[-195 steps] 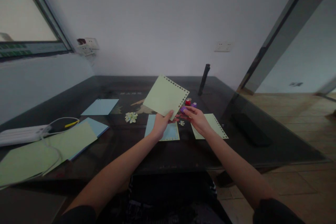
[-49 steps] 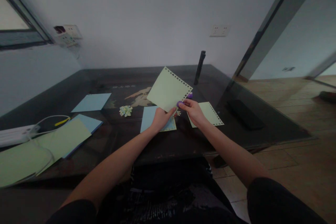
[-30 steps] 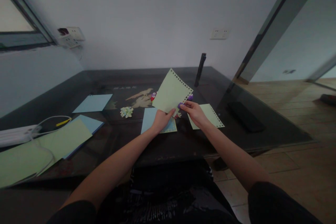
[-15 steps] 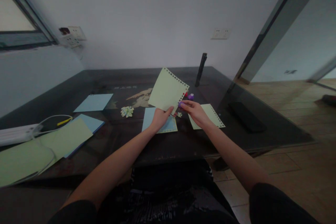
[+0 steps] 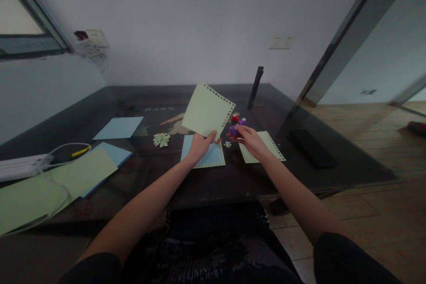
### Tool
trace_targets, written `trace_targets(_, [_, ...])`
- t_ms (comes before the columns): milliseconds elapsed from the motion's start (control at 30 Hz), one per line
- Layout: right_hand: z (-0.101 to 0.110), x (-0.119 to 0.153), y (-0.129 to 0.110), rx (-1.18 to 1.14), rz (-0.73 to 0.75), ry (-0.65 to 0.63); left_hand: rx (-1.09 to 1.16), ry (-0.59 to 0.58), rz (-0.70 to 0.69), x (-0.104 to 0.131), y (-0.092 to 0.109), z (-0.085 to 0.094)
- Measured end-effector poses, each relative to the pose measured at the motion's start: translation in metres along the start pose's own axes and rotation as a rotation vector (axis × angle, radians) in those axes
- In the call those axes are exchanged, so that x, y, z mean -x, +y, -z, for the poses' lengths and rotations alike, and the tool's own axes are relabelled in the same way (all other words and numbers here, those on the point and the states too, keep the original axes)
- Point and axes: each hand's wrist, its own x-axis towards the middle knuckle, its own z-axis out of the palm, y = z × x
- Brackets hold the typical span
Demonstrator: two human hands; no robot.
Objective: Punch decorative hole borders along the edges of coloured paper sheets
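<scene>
You seem to be in a room of a home, though a small office cannot be ruled out. Your dark, glossy counter (image 5: 206,186) meets a plain pale wall (image 5: 186,22), with a socket plate (image 5: 282,41) above its far right corner. A window (image 5: 18,13) is to your left, a white power strip (image 5: 23,166) lies by the left edge, and tan floor (image 5: 353,133) shows past the right.

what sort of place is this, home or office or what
Probably a room in a home, though a small office can't be ruled out: a dark table against a plain wall, a wall socket and a wood-look floor.
</scene>
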Motion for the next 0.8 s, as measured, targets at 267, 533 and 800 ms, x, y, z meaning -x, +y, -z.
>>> trace_targets(267, [0.005,-0.004,0.004,0.178,-0.01,0.002,0.021,-0.032,-0.02,0.002,0.005,0.0])
trace_targets(533, [0.009,-0.01,0.016,0.699,0.206,0.042,0.02,-0.052,-0.027,0.0,-0.001,-0.002])
trace_targets(800, [0.008,-0.008,0.015,0.798,0.213,0.04,0.02,-0.071,-0.028,0.002,0.002,-0.001])
